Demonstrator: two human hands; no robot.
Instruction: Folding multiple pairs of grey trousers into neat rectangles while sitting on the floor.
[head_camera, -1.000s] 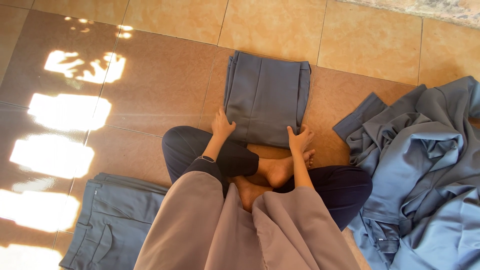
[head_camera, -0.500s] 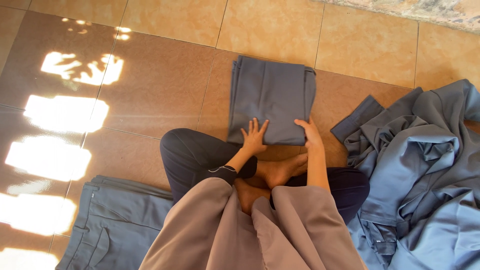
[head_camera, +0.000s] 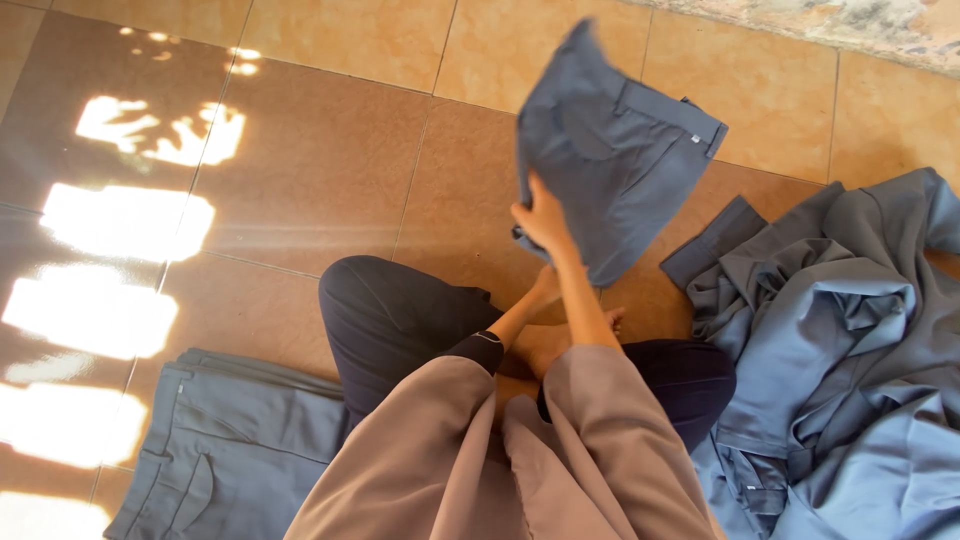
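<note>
At the far left we see a flat pair of grey-blue trousers (head_camera: 225, 445) lying on the tiled floor (head_camera: 300, 190), beside our crossed legs.

Moving towards the middle, our left hand (head_camera: 545, 288) sits low by our foot, under the lifted garment; we cannot tell whether it is gripping anything. Our right hand (head_camera: 545, 215) is raised and pinches the lower left edge of the folded trousers (head_camera: 615, 150).

That is the change: half a second ago this folded bundle lay flat on the tiles with both our palms pressing on it, and now it hangs in the air, clear of the floor, held by the right hand alone. We judge that the folding of this piece is finished and it is being carried off.

The bundle is tilted: its long axis runs from the upper left corner down to the lower right, the waistband with its belt loop points up and to the right, and a folded corner hangs down towards our knees.

On the right, a loose heap of blue-grey garments (head_camera: 840, 350) lies crumpled on the floor.
</note>
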